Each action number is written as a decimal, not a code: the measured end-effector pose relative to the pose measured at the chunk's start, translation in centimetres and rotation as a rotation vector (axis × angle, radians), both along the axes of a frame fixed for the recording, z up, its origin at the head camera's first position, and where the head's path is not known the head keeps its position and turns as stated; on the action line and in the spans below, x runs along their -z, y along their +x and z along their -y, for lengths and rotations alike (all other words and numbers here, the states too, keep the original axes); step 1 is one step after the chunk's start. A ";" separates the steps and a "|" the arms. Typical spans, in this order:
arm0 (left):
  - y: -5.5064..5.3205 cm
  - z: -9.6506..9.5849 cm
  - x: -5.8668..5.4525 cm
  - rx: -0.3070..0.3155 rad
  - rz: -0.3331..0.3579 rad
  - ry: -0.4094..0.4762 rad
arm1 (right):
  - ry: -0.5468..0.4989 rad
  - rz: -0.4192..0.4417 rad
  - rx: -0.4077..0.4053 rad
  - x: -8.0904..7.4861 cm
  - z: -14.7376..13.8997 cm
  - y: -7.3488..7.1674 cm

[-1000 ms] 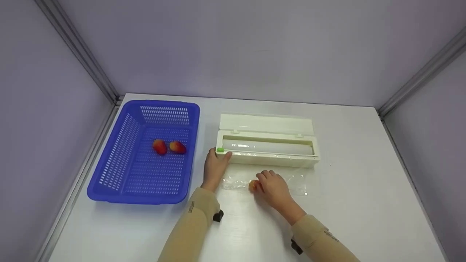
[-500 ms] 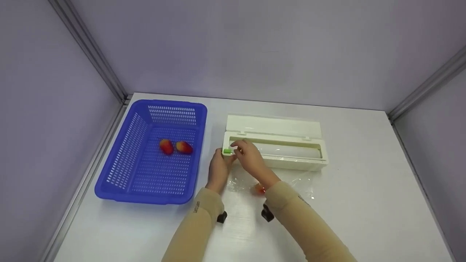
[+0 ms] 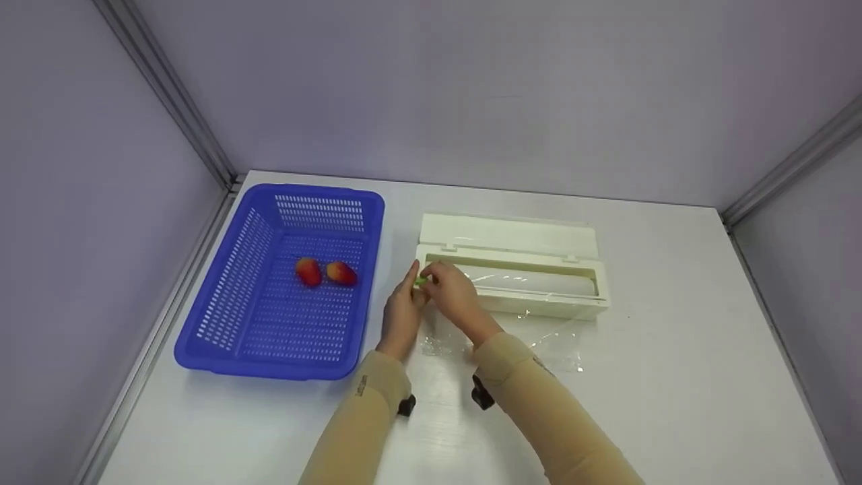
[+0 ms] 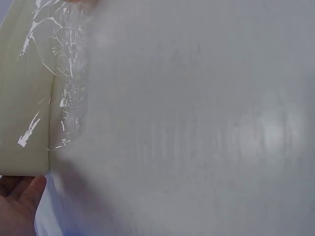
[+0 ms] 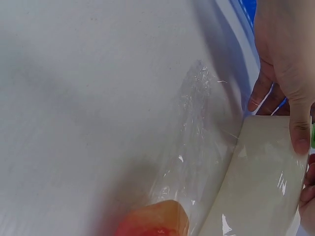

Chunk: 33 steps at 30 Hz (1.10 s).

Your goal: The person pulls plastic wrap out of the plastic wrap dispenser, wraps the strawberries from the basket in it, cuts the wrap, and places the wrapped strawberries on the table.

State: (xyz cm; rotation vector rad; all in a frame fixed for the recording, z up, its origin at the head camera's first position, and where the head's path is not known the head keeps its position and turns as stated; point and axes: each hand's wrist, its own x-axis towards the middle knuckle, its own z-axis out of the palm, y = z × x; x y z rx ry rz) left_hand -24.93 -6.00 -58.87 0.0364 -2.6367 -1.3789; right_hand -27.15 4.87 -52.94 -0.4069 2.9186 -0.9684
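Note:
A cream cling film dispenser (image 3: 539,306) lies with its lid (image 3: 508,232) raised, showing the white film roll (image 3: 532,278). My left hand (image 3: 402,315) grips its left end, thumb on the front face and fingers round the end. At that same corner my right hand (image 3: 454,296) pinches the small green slide cutter (image 3: 421,281), which its fingers partly cover. Clear cling film (image 3: 552,337) hangs over the front onto the table. A red-and-yellow fruit (image 5: 155,219) sits at the film, seen in the right wrist view; in the head view my right forearm mostly hides it.
A blue perforated basket (image 3: 367,283) stands left of the dispenser, close to my left hand. Two red-and-yellow fruits (image 3: 308,271) lie inside it. Grey-white panels (image 3: 485,94) enclose the white table (image 3: 687,350) at the back and sides.
My right hand has left the fruit on the film and moved up and left to the green slide cutter, now pinching it. My left hand stays at the dispenser's left end.

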 end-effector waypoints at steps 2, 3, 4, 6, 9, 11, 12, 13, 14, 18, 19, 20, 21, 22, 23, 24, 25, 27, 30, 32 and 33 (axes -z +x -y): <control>-0.1 0.1 -0.1 -0.001 0.000 0.017 | 0.031 -0.006 0.009 -0.1 0.2 -0.1; -0.1 0.2 -0.1 0.001 -0.002 0.020 | 0.044 -0.014 0.011 -0.1 0.2 -0.1; -0.1 0.2 -0.1 0.006 -0.001 0.024 | 0.053 -0.021 0.012 -0.1 0.2 -0.1; -0.1 0.2 -0.2 0.015 0.001 0.033 | 0.061 -0.039 0.008 -0.1 0.0 -0.2; -0.2 0.2 -0.3 0.010 -0.006 0.046 | 0.080 -0.072 -0.018 -0.1 -0.1 -0.3; -0.2 0.3 -0.3 0.007 -0.005 0.055 | 0.114 -0.087 -0.041 -0.1 -0.2 -0.4; -0.3 0.3 -0.3 0.005 -0.008 0.061 | 0.140 -0.093 -0.051 -0.1 -0.2 -0.4; -0.3 0.3 -0.2 0.006 -0.007 0.067 | 0.168 -0.097 -0.060 0.0 -0.2 -0.4; -0.3 0.4 -0.1 0.009 -0.007 0.078 | 0.198 -0.102 -0.068 0.0 -0.3 -0.4; -0.3 0.6 0.2 0.024 -0.009 0.118 | 0.295 -0.114 -0.080 0.1 -0.9 -0.2; -0.3 0.6 0.2 0.027 -0.011 0.122 | 0.308 -0.121 -0.077 0.2 -1.3 -0.2; -0.4 0.5 0.2 0.028 -0.015 0.125 | 0.317 -0.127 -0.072 0.2 -1.8 -0.1; -0.4 0.5 0.1 0.027 -0.019 0.125 | 0.321 -0.135 -0.068 0.2 -2.2 -0.1; -0.4 0.5 0.1 0.023 -0.026 0.121 | 0.319 -0.142 -0.064 0.2 -2.7 -0.1; -0.4 0.6 0.0 0.017 -0.030 0.117 | 0.317 -0.156 -0.060 0.3 -3.2 0.0; -0.4 0.6 0.0 0.016 -0.028 0.118 | 0.310 -0.172 -0.061 0.4 -3.7 0.1; -0.4 0.6 -0.1 0.015 -0.027 0.117 | 0.302 -0.187 -0.064 0.4 -4.2 0.1; -0.4 0.6 -0.1 0.020 -0.019 0.120 | 0.292 -0.211 -0.074 0.5 -5.3 0.3; -0.3 0.5 -0.2 0.036 0.006 0.128 | 0.289 -0.238 -0.085 0.8 -7.0 0.5; -0.3 0.5 -0.1 0.040 0.022 0.139 | 0.290 -0.244 -0.083 0.9 -8.2 0.7; -0.3 0.5 -0.1 0.041 0.027 0.143 | 0.288 -0.248 -0.076 1.0 -9.0 0.8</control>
